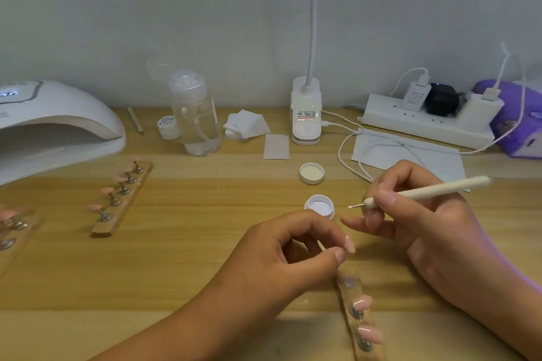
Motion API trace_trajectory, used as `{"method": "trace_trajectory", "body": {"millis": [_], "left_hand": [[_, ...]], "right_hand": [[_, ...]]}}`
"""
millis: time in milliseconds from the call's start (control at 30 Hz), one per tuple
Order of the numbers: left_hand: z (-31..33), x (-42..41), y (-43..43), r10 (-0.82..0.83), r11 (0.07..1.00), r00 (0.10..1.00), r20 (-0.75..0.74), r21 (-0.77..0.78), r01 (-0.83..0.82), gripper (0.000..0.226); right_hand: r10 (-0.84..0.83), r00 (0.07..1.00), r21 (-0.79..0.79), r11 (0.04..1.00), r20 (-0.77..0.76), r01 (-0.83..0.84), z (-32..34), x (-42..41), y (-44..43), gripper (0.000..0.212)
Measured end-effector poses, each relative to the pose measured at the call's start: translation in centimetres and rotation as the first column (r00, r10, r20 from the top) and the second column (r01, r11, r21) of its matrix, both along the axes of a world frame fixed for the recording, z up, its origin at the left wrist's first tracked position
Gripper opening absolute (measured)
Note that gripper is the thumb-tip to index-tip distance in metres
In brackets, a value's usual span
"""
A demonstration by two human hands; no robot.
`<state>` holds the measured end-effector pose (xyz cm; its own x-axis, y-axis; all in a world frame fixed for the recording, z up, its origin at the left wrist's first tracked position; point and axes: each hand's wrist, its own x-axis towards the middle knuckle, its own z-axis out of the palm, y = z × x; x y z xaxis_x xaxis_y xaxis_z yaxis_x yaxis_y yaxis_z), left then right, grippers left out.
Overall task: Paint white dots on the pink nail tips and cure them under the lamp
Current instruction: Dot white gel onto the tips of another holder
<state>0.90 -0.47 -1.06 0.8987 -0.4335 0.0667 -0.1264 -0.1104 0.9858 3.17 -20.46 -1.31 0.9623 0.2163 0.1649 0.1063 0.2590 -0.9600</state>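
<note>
Right now my hands work low in the frame over a desk (190,243) of yellow wood-grain laminate with streaks running left to right. It is pushed against a plain, matte, grey-white wall (176,9).

My left hand (287,255) is curled, thumb and forefinger pinching a pink nail tip (349,244), glossy and almond-shaped, at lower centre. My right hand (425,214) grips a slim white dotting pen (425,192) like a pencil, with its fine metal point aimed left, just above that tip. Just beyond the point stands a small round pot (319,206), open, and its ribbed lid (312,173) lies upturned behind it.

Below my left thumb a narrow clear holder strip (356,316) runs toward the bottom edge, carrying round metal studs and two more pink tips (363,302). A second strip (123,199) lies slanted at centre left with a row of five pink tips on little stems.

At upper left sits the curing lamp (58,120), a smooth white dome with an open arched mouth.

Along the wall stand a clear plastic bottle (198,120), a small white jar (168,127), square cotton pads (246,124), a white clip base (306,114) with a bendy stalk, and a white power strip (425,123) with its cables looping over a paper sheet (410,155).
</note>
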Motion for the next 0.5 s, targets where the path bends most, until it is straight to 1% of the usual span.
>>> {"method": "trace_trajectory", "body": {"millis": [100,167,233,400,500], "left_hand": [[0.05,0.17,0.00,-0.009,1.000,1.000,-0.006,-0.001,0.009,0.013],[0.02,0.23,-0.03,-0.020,1.000,1.000,-0.015,-0.007,0.020,0.011],[-0.02,0.25,0.00,-0.019,1.000,1.000,-0.018,-0.020,0.019,0.007],[-0.14,0.45,0.13,0.004,1.000,1.000,0.014,0.004,-0.004,0.007],[-0.18,0.43,0.15,-0.014,1.000,1.000,0.015,-0.007,0.014,0.005]], "right_hand": [[0.051,0.999,0.054,0.997,0.002,-0.051,0.13,-0.43,0.34,0.030],[0.070,0.998,0.078,0.994,0.005,-0.070,0.24,-0.53,0.48,0.020],[0.068,0.998,0.085,0.994,-0.001,-0.068,0.31,-0.44,0.51,0.017],[0.040,0.999,0.057,0.998,0.014,-0.041,0.31,-0.32,0.38,0.020],[0.053,0.998,0.044,0.998,0.021,-0.054,0.36,-0.37,0.30,0.033]]}}
